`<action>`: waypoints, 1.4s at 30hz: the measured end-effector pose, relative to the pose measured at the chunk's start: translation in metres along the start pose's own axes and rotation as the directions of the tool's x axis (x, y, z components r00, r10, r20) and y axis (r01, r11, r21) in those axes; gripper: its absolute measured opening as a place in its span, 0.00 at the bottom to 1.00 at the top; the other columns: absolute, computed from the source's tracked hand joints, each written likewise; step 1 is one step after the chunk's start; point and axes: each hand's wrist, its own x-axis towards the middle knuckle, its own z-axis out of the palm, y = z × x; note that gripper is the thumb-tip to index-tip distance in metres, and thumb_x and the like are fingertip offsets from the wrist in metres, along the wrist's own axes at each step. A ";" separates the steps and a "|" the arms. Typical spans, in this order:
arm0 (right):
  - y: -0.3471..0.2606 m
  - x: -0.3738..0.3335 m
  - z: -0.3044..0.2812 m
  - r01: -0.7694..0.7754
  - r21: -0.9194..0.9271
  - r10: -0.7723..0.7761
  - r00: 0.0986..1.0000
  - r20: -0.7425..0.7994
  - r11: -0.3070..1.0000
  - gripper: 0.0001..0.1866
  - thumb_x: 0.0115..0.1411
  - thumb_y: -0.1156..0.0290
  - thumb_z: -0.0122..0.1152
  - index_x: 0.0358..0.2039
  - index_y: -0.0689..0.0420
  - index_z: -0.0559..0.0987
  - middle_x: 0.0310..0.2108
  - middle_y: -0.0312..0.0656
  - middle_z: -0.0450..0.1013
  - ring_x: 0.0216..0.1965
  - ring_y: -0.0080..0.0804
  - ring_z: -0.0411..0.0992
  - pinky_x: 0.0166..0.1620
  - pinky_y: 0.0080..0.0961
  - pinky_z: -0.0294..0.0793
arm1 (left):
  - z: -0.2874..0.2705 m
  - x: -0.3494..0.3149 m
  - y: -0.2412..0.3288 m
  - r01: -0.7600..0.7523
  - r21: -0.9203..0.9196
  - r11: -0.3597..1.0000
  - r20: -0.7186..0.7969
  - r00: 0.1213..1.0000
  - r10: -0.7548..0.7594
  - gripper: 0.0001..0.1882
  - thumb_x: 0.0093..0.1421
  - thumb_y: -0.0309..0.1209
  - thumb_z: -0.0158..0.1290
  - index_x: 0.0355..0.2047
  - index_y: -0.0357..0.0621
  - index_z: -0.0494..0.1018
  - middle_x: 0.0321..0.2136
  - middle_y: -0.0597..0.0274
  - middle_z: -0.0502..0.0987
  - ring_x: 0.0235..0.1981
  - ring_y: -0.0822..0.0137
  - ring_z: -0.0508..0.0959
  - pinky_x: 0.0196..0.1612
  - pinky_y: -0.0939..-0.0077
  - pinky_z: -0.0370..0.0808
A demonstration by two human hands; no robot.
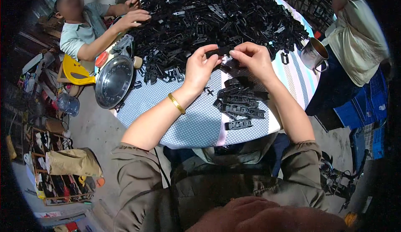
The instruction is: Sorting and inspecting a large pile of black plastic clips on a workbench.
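Both my hands are raised over the near edge of a big heap of small black plastic parts (196,27). Between them is a dark plastic part (224,50), its details too small to make out. My left hand (199,67), with a gold bangle on its wrist, pinches the left end between thumb and fingers. The right end is pinched by my right hand (256,61). Below my right hand, black clip-like pieces (242,104) lie stacked in rough rows on the cloth. A small loose black piece (209,92) lies beside my left wrist.
The patterned tablecloth (188,127) covers the table. At its left edge stands a steel basin (113,81); a metal mug (314,53) stands at the right. A co-worker (79,34) reaches into the heap from the left. Another person (355,36) is at the right, near blue crates (361,102).
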 end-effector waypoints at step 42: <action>0.005 0.003 -0.030 0.216 -0.535 -0.080 0.961 0.266 0.816 0.14 0.47 0.69 0.60 0.34 0.61 0.77 0.29 0.47 0.74 0.28 0.43 0.73 0.35 0.31 0.71 | -0.008 -0.001 0.015 0.212 -0.204 0.956 0.048 0.977 -0.206 0.18 0.62 0.25 0.37 0.51 0.30 0.56 0.42 0.48 0.68 0.41 0.59 0.74 0.44 0.75 0.74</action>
